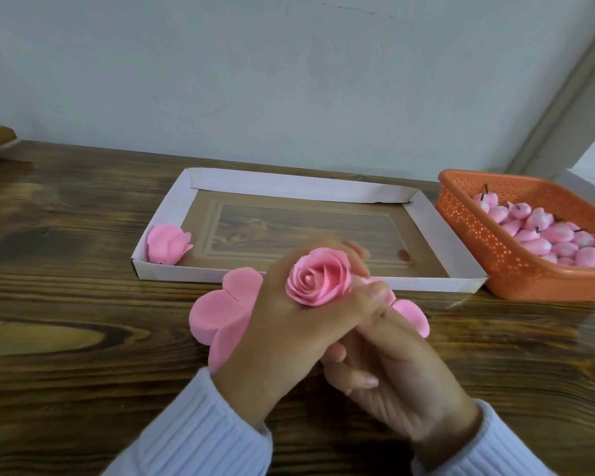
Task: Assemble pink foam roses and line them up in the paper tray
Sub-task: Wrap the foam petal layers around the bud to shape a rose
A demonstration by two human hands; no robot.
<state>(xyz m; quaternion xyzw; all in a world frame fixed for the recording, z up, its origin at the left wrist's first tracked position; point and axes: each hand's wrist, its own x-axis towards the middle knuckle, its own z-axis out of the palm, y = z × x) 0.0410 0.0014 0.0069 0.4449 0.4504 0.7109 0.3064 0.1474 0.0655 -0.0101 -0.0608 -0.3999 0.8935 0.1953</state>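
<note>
**Foam rose held over the table, one bloom in the tray**

Nearest to us, two pale ribbed sleeves (200, 431) reach in from the bottom edge. Our right hand (395, 372) lies lowest, tucked beneath the left with its fingers curled inward. What they close on is hidden, so we cannot tell whether they grip anything.

Our left hand (282, 324), its back turned up, holds a pink foam rose (318, 281). The thumb crosses in front of the bloom and the blurred fingers wrap behind it. The rose faces up at us, its petals spiralled tight round the centre, just short of the tray's near wall.

Under the left hand, a stack of pink petal cut-outs (217, 314) rests on the dark wooden table (83, 338). A second pink petal piece (411, 312) shows to the right of our hands.

Beyond them sits the white paper tray (289, 187). A single finished rose (168, 243) lies on its side in the near left corner.

Just right of the tray stands an orange perforated basket (488, 255), heaped with pink buds (547, 231). Some of them show short dark stems.

A pale wall (255, 80) closes the scene behind the table.
</note>
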